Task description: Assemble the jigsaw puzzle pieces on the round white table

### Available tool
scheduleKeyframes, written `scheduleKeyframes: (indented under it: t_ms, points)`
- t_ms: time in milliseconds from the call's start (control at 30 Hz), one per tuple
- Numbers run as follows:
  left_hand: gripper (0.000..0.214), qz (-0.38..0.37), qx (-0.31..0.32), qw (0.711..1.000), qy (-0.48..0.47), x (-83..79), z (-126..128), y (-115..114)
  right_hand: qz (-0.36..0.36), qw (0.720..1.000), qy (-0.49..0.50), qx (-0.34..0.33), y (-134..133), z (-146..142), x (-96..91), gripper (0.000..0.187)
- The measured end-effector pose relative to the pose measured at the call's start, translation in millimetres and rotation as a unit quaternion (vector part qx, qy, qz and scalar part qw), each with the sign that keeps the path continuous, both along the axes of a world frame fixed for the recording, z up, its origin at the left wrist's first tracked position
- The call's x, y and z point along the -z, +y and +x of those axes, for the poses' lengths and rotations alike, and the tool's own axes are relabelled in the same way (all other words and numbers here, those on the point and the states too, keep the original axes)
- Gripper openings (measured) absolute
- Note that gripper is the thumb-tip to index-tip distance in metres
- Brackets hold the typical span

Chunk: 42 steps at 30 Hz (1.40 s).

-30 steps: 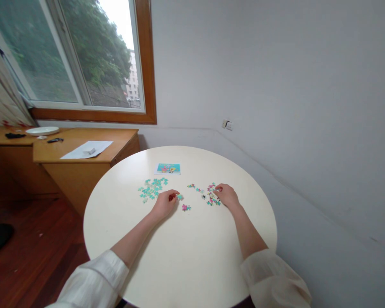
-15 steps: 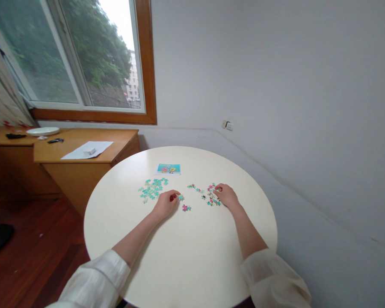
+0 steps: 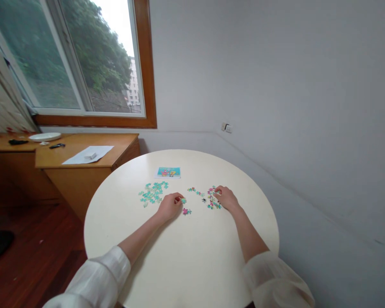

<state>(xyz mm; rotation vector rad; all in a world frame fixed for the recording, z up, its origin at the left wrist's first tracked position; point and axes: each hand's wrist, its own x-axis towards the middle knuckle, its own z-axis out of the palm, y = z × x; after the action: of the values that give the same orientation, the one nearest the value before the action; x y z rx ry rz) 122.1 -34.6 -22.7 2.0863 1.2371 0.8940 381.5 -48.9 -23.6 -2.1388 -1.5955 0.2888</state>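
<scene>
Jigsaw pieces lie on a round cream table [image 3: 179, 261]. My left hand [image 3: 169, 206] rests curled on the table, its fingertips pinched on a small teal puzzle piece [image 3: 183, 200]. A pink piece [image 3: 186, 211] lies just right of it. A cluster of teal pieces [image 3: 152, 192] lies to the left of that hand. My right hand [image 3: 226, 198] lies over a group of pink and mixed pieces [image 3: 211, 199], fingers bent and touching them; what they hold, if anything, is hidden. A small reference picture [image 3: 168, 172] lies farther back.
A wooden desk [image 3: 83, 160] stands left of the table under a window, with a sheet of paper [image 3: 88, 154], a white plate [image 3: 45, 137] and small dark items on it. Grey walls meet behind the table, with a wall socket [image 3: 226, 127]. The floor is dark wood.
My left hand has slid slightly right with the teal piece, toward the pink piece. The right hand has stayed on its group of pieces. The view has tilted a little.
</scene>
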Motion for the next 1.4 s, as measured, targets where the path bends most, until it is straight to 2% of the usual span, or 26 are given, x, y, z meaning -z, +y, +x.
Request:
scheduleKeyframes:
  t_ms: [100,333,667,833,1067,1400]
  points:
    - [0.022,0.01,-0.022,0.999,0.024,-0.5,5.1,2.3,0.003,1.0,-0.011,0.003,0.4,0.2,0.5,0.018]
    - [0.025,0.015,-0.022,0.999,0.037,-2.4,14.2,4.2,0.007,1.0,-0.008,0.01,0.2,-0.6,0.8,0.021]
    - [0.027,0.005,-0.018,0.999,0.039,-1.2,14.5,3.1,0.006,1.0,0.011,0.003,4.0,1.9,5.2,0.017]
    - [0.028,0.002,-0.02,0.999,0.034,-0.8,14.3,3.5,0.033,0.999,-0.01,0.003,4.2,1.6,6.0,0.015]
    - [0.028,0.006,-0.014,1.0,0.016,2.3,13.7,6.1,0.057,0.997,0.055,0.009,1.8,-1.9,4.0,0.013]
    - [0.028,0.002,-0.02,1.0,-0.008,1.8,11.9,4.5,0.084,0.993,0.081,0.004,2.0,-6.2,1.6,0.008]
